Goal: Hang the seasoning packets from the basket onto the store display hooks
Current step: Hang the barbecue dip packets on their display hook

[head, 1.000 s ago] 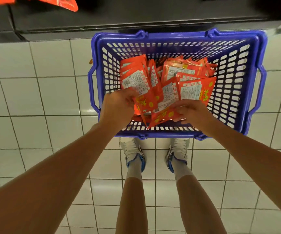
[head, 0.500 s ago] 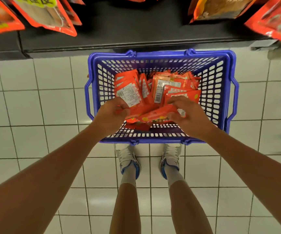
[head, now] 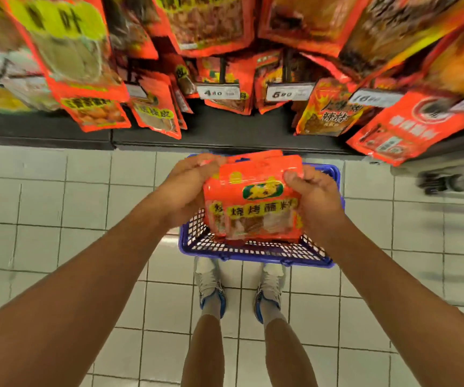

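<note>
both hands hold a stack of seasoning packets (head: 254,202) above the blue basket (head: 256,251), which stands on the tiled floor just in front of the person's shoes. left hand (head: 189,188): grip closed round the stack's upper left edge. right hand (head: 313,196): grip closed on the upper right edge, thumb on the front face. the printed fronts face the camera, top edges pointing toward the display.

step in hand, as judged: transfer from basket to display; no packet of this stack is hung yet.

next move calls for: raise the stack to the hanging packets (head: 225,88) behind the price tags (head: 218,92), select a matching hook, separate one packet, and thread its top hole onto the hook. the hooks themselves are hidden by stock.
</note>
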The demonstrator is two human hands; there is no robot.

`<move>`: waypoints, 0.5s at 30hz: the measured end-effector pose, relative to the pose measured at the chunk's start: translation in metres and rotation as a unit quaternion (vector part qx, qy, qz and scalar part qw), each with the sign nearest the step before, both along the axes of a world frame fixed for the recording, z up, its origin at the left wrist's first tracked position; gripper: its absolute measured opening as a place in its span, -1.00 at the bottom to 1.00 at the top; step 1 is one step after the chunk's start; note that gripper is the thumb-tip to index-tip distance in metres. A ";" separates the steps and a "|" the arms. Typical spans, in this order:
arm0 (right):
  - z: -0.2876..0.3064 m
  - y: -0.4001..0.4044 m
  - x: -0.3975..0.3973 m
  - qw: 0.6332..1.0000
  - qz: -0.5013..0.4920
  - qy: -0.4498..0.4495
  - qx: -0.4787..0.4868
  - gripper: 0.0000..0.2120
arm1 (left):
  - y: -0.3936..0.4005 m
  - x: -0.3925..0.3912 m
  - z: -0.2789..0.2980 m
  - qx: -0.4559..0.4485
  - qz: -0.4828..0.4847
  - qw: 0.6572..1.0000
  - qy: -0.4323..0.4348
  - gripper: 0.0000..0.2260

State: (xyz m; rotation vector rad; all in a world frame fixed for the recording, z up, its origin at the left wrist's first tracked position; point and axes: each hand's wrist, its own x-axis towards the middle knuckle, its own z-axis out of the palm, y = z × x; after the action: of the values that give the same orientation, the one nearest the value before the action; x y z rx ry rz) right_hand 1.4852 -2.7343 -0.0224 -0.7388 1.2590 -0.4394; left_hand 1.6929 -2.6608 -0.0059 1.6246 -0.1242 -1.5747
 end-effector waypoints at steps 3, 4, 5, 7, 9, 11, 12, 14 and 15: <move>0.064 -0.012 0.011 0.998 -0.051 -0.035 0.003 -0.91 | -0.004 0.010 0.066 -0.044 0.007 0.993 0.107 -0.56; 0.088 -0.016 0.014 0.996 -0.064 -0.062 0.000 -0.86 | -0.003 0.012 0.089 -0.070 -0.017 0.990 0.124 -0.55; 0.112 -0.020 0.018 0.993 -0.072 -0.089 -0.005 -0.84 | -0.002 0.013 0.112 -0.095 -0.037 0.988 0.115 -0.59; 0.163 -0.029 0.025 0.988 -0.078 -0.130 -0.019 -0.84 | -0.001 0.012 0.157 -0.134 -0.049 0.989 0.048 -0.77; 0.217 -0.037 0.031 0.985 -0.066 -0.151 -0.056 -0.84 | -0.002 0.012 0.204 -0.158 -0.042 0.986 -0.038 -0.83; 0.273 -0.041 0.035 0.981 -0.039 -0.158 -0.106 -0.91 | -0.005 0.015 0.257 -0.183 -0.030 0.977 -0.105 -0.86; 0.302 -0.042 0.037 0.978 -0.029 -0.160 -0.132 -0.90 | -0.006 0.018 0.283 -0.200 -0.021 0.972 -0.126 -0.90; 0.359 -0.044 0.040 0.968 -0.009 -0.141 -0.205 -0.83 | -0.008 0.021 0.339 -0.222 -0.001 0.962 -0.159 -0.81; 0.388 -0.045 0.042 0.960 -0.005 -0.128 -0.247 -0.86 | -0.010 0.022 0.366 -0.230 0.007 0.958 -0.171 -0.66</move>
State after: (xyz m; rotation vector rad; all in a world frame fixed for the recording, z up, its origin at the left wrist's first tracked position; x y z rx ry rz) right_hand 1.5271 -2.7789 0.3652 -1.0585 0.9142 -0.8484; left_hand 1.7146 -2.6707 0.3603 1.4950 -0.6151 -1.1295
